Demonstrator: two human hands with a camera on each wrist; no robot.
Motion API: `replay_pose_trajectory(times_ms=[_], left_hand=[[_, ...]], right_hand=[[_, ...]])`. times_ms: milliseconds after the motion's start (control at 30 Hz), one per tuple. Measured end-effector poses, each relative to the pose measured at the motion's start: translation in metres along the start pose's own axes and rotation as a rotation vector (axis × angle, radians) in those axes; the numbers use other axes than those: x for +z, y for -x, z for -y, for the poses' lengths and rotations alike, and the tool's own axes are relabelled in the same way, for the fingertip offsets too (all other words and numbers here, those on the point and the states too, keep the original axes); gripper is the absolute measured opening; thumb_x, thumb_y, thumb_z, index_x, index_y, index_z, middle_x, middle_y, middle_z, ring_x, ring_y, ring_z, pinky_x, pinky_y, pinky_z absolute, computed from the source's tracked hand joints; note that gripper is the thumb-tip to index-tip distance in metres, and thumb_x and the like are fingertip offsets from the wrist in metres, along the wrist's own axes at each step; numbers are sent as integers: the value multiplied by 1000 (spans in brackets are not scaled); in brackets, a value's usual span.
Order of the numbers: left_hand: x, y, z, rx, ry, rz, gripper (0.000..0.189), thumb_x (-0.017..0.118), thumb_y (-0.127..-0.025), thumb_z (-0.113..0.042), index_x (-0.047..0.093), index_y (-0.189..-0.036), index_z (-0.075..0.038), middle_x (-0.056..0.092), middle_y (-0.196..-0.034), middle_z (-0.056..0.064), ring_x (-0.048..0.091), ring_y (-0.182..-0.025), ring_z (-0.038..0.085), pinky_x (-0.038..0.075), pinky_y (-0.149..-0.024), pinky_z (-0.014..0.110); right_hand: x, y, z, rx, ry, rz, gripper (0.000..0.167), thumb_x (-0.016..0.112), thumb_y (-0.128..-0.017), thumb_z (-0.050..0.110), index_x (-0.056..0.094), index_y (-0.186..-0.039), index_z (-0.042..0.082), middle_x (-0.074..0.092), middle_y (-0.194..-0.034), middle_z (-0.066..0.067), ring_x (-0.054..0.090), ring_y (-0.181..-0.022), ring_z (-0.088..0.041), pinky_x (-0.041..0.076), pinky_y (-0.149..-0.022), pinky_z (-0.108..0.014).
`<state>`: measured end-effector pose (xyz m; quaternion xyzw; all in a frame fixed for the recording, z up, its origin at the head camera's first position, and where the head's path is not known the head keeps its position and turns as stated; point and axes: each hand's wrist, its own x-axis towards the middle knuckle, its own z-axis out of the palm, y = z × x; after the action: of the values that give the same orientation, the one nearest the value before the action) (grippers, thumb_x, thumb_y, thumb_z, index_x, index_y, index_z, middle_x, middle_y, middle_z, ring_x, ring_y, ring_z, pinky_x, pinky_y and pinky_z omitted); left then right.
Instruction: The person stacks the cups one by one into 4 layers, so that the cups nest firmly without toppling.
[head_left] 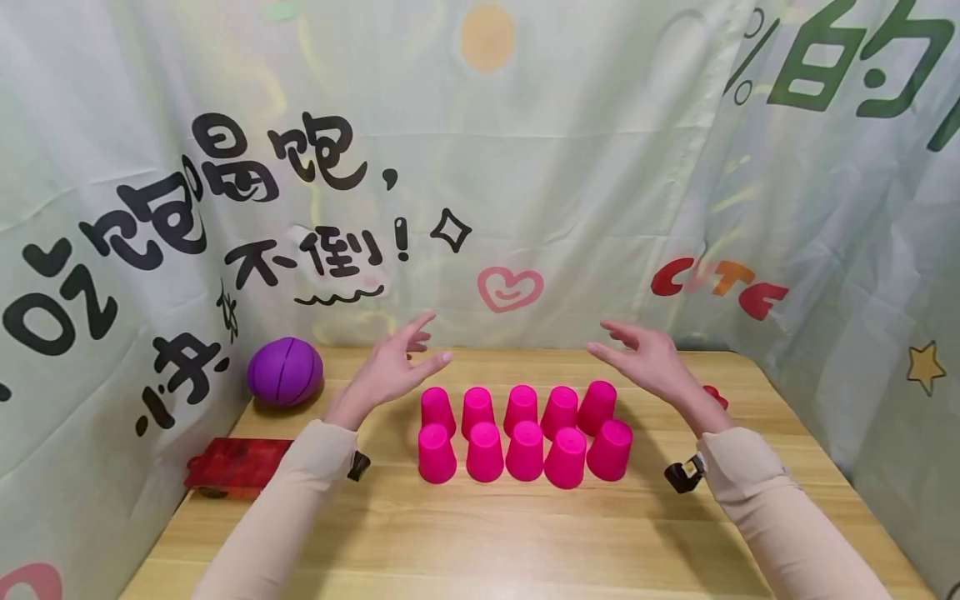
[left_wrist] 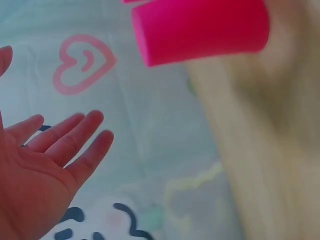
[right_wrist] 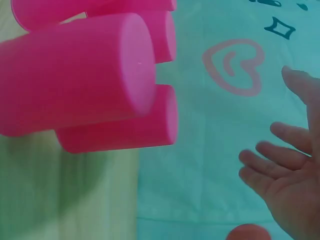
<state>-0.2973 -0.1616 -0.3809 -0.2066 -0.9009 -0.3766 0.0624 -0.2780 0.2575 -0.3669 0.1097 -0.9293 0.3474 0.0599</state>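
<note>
Ten bright-pink, tapered, plastic-looking cups [head_left: 524, 454] stand mouth-down in two rows of five on the pale wood-grain worktop [head_left: 487, 542]. The left hand [head_left: 393, 367] and right hand [head_left: 648, 360] hover near opposite ends of the back row, both empty, fingers loosely extended. The cups look light, smooth and fairly stiff, best pinched gently around the sidewall.

A booth-like corner, in a home or studio unclear: pale cloth curtains [head_left: 600, 200] printed with cartoonish lettering [head_left: 341, 250] and a pink heart [head_left: 508, 293] surround a wooden table [head_left: 480, 542].
</note>
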Motion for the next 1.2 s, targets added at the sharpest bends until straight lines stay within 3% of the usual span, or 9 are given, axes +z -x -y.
replay_pose_trajectory(times_ms=[133,300,500,700,833,1200], left_hand=[[7,7,8,-43,100,30,72,75,-96,-45,48,-157,-18,69,-138,19,70,-123,37,57,-105,54],[15,15,23,-85,175,77,63,76,-96,-39,56,-151,-14,68,-139,19,69,-125,37,57,-105,53],[24,24,37,-97,217,140,61,76,-97,-36,57,-150,-12,64,-144,25,66,-129,39,54,-109,55],[30,29,44,-108,228,163,59,78,-95,-33,60,-147,-10,65,-141,23,66,-128,40,53,-110,54],[34,32,49,-109,215,164,57,79,-95,-31,62,-145,-10,68,-138,20,68,-125,39,56,-107,52],[39,35,48,-87,202,163,52,81,-94,-22,65,-137,2,75,-122,18,73,-111,30,63,-95,41]], right_hand=[[3,9,-13,17,-117,-7,73,70,-99,51,53,-154,5,59,-151,-22,59,-137,-44,52,-109,-60],[11,18,-28,45,-158,-2,68,69,-100,48,56,-151,5,63,-147,-21,63,-131,-42,58,-103,-52],[19,26,-43,45,-168,6,62,72,-100,40,58,-149,5,66,-143,-22,63,-129,-42,60,-95,-32],[29,32,-55,62,-184,39,62,75,-99,38,59,-147,3,67,-141,-22,65,-127,-40,58,-88,-21],[33,34,-60,67,-197,60,63,76,-97,38,59,-147,3,68,-140,-20,65,-127,-39,56,-88,-18],[40,37,-60,47,-182,84,63,76,-97,38,59,-147,5,67,-140,-19,64,-126,-39,58,-91,-26]])
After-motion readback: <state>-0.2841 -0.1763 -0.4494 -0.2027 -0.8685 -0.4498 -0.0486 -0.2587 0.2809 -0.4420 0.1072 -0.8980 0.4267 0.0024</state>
